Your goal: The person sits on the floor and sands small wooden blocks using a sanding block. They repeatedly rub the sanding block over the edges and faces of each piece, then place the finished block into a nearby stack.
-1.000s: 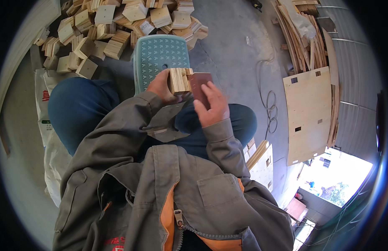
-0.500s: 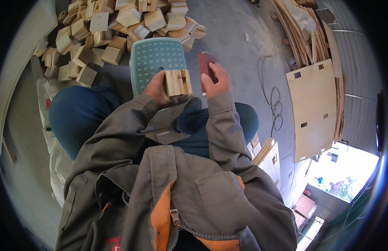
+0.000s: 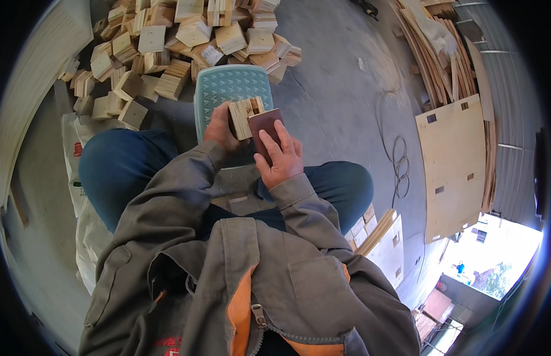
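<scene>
My left hand (image 3: 221,129) is wrapped round a small plywood block (image 3: 239,122), its layered edges facing up. It is held over the near part of a teal plastic step stool (image 3: 231,78) with a raised pattern. In my right hand (image 3: 282,161) is a reddish-brown sanding block (image 3: 265,123). My fingers lie along its upper face, with the thumb at its near edge. The sanding block is tilted against the right side of the plywood block and hides part of it. Its underside is out of sight.
A heap of similar plywood blocks (image 3: 174,77) lies beyond the stool. Plywood panels (image 3: 453,166) with cut-outs lean at the right, near a looped cable (image 3: 400,157) on the floor. White sacking (image 3: 79,196) lies left of my knee; cut panels (image 3: 382,237) stand by my right knee.
My right hand has moved left and nearer, turning the sanding block from upright beside the plywood block to flat-side up against it. The plywood block has tilted in my left hand.
</scene>
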`<state>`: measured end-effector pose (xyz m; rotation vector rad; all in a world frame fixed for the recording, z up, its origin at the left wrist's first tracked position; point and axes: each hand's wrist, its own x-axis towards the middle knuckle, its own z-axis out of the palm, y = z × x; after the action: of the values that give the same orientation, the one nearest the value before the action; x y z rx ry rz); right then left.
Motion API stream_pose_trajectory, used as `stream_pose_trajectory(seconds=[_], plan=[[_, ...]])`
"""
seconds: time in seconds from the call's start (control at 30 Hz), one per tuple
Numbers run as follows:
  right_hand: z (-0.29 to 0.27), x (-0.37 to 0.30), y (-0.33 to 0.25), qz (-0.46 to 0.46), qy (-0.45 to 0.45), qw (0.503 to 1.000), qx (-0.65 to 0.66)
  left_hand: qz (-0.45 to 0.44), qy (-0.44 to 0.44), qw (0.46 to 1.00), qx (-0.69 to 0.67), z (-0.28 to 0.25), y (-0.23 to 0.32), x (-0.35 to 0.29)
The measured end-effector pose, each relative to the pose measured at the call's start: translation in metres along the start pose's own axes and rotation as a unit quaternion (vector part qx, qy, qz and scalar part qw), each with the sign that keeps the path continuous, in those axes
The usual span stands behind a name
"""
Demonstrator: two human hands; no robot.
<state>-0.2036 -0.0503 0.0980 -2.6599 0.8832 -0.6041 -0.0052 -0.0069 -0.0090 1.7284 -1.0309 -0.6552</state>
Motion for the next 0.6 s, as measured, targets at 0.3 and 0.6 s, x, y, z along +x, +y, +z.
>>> stream_pose_trajectory(seconds=[0.3, 0.6], plan=[[0.028, 0.107, 0.007, 0.080, 0.011, 0.996, -0.021, 0.019, 0.008, 1.000, -0.008, 0.006, -0.004, -0.001], [0.011, 0.062, -0.006, 0.064, -0.022, 0.994, -0.085, 0.053, 0.020, 0.998, -0.013, 0.001, 0.003, 0.001]])
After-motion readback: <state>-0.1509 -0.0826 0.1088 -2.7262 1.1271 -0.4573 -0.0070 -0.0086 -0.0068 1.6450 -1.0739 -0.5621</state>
